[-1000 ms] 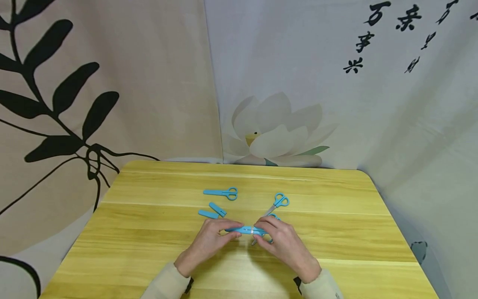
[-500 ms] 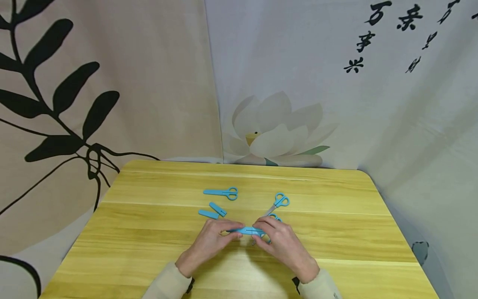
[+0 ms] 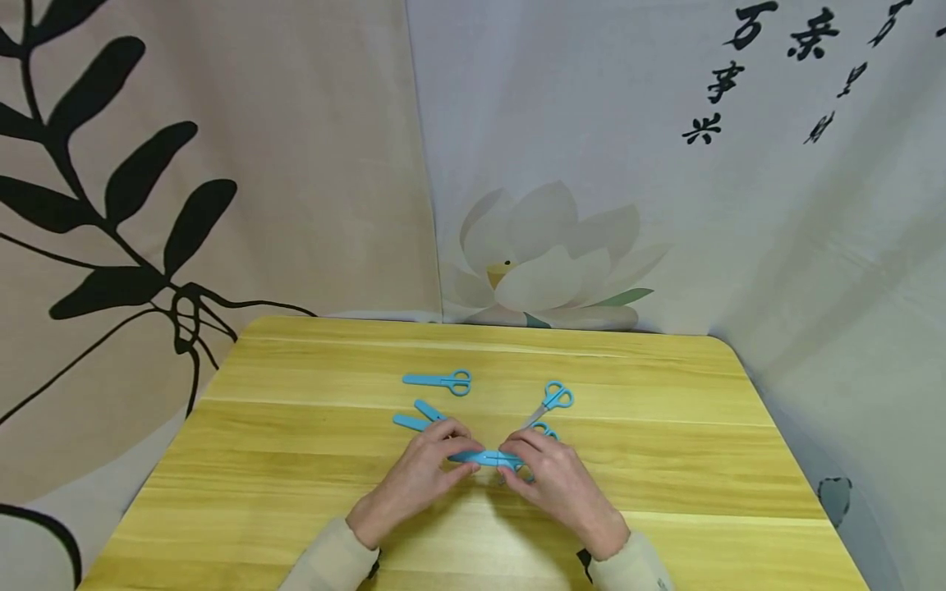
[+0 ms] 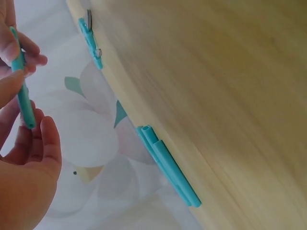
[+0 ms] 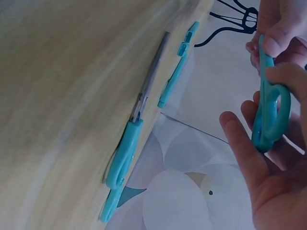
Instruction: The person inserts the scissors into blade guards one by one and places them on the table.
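In the head view, my left hand pinches the blue blade cover between thumb and fingers. My right hand grips the blue handles of the scissors whose blades sit inside that cover. Cover and handles meet with no metal showing between them. Both hands hold this pair above the table, the cover toward the left. Behind the right hand lie bare scissors with a metal blade out, and another pair of scissors, partly hidden by that hand.
Two loose blue blade covers lie just beyond my left hand, partly hidden by it. Farther back is a pair of covered scissors. The wooden table ends at a printed curtain.
The pale gap between cover and handles has closed as the cover and scissors came together. The left hand's fingers have lifted slightly and now overlap the loose covers. The right hand has barely moved.
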A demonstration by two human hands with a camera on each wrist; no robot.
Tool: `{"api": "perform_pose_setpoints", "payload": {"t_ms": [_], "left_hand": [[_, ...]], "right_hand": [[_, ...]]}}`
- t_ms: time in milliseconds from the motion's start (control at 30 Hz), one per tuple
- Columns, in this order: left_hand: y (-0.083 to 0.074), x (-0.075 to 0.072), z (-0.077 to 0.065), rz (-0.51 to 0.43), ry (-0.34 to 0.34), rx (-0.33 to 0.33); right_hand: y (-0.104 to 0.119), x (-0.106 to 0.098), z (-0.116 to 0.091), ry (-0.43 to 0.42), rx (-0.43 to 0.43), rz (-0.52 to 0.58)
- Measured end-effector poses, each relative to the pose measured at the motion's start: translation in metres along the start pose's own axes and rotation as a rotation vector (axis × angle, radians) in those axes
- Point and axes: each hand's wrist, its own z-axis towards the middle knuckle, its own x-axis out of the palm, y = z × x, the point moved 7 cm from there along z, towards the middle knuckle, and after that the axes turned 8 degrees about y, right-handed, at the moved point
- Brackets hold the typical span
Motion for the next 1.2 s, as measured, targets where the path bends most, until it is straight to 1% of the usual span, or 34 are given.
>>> {"api": "perform_pose_setpoints", "payload": {"t_ms": [200, 400, 600, 733, 833, 1000, 1100, 1200], "left_hand": [[0.001, 0.003, 0.000, 0.049, 0.045, -0.025], [0.000, 0.002, 0.000, 0.075, 0.055, -0.024], [0.001, 0.005, 0.000, 0.118, 0.071, -0.047], [0.004, 0.006, -0.001, 0.122, 0.071, -0.061], [0.007, 0.006, -0.003, 0.115, 0.066, -0.076], [0.015, 0.001, -0.006, 0.100, 0.036, -0.115], [0.023, -0.004, -0.008, 0.090, 0.021, -0.142], [0.032, -0.011, -0.010, 0.085, 0.013, -0.185]], "right_hand": [[-0.001, 0.008, 0.000, 0.021, 0.015, -0.003], [-0.003, 0.011, 0.002, 0.035, 0.023, -0.011], [-0.002, 0.013, 0.003, 0.034, 0.035, -0.006], [-0.004, 0.015, 0.003, 0.050, 0.062, 0.002], [-0.008, 0.016, 0.002, 0.081, 0.101, 0.006], [-0.015, 0.012, -0.004, 0.120, 0.153, 0.012], [-0.019, 0.007, -0.008, 0.123, 0.177, 0.009], [-0.023, 0.003, -0.012, 0.119, 0.193, 0.002]]}}
